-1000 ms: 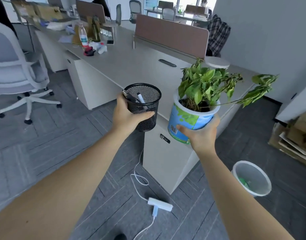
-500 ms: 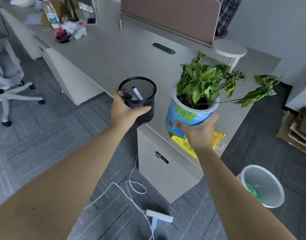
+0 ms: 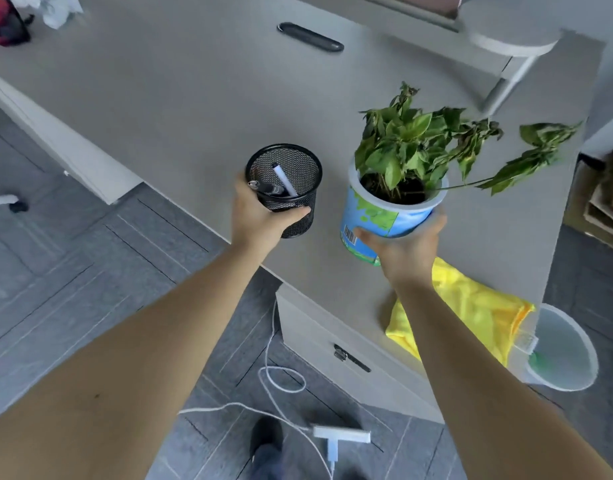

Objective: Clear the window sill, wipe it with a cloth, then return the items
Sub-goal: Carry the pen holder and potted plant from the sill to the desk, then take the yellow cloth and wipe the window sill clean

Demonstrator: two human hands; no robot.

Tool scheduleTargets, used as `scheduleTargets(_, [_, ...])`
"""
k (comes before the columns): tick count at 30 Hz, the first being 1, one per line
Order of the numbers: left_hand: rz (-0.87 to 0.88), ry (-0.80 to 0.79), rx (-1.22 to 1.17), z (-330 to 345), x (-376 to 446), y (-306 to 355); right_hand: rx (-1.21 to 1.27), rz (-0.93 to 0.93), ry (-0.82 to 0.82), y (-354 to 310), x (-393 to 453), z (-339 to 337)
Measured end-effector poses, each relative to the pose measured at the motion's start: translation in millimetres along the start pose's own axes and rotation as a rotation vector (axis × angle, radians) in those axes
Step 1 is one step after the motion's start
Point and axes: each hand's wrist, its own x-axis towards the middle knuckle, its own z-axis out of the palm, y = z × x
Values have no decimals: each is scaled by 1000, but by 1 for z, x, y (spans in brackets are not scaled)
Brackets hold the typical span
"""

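Note:
My left hand (image 3: 260, 220) grips a black mesh pen holder (image 3: 288, 188) with pens in it, held over the near edge of the grey desk (image 3: 180, 98). My right hand (image 3: 403, 249) holds a blue and green pot (image 3: 374, 216) from below; a leafy green plant (image 3: 422, 147) grows in it, with one long stem reaching right. Both items hang above the desk top. A yellow cloth (image 3: 471, 306) lies on the desk corner, partly hidden behind my right forearm.
A white waste bin (image 3: 561, 351) stands on the floor at the right. A white cable and power strip (image 3: 341, 436) lie on the carpet by my shoe (image 3: 267, 441). A drawer unit (image 3: 346, 358) sits under the desk. Cardboard lies at the far right.
I have stepped closer and my view has tilted down. Both hands carried the pen holder and the plant forward over the desk. The yellow cloth has come fully into view.

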Motion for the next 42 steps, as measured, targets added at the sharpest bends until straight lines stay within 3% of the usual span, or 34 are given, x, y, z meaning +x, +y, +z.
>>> scheduleTargets(7, [-16, -127, 24, 7, 33, -37, -57, 56, 76, 22, 20, 25])
scheduleTargets(15, [-14, -165, 24, 10, 25, -46, -59, 20, -12, 19, 19, 27])
scheduleTargets(21, [-150, -18, 226, 26, -37, -17, -303, 67, -29, 17, -12, -28])
scheduleTargets(24, [-189, -80, 297, 49, -84, 4, -389, 60, 16, 21, -37, -73])
scheduleTargets(28, [-267, -270, 290, 85, -136, 13, -494, 231, 62, 37, -64, -127])
scheduleTargets(32, [-309, -405, 350, 114, -155, 16, -345, 457, 76, 55, -73, -152])
scheduleTargets(42, [-495, -550, 211, 131, -132, 12, 57, 719, 210, 57, -60, -139])
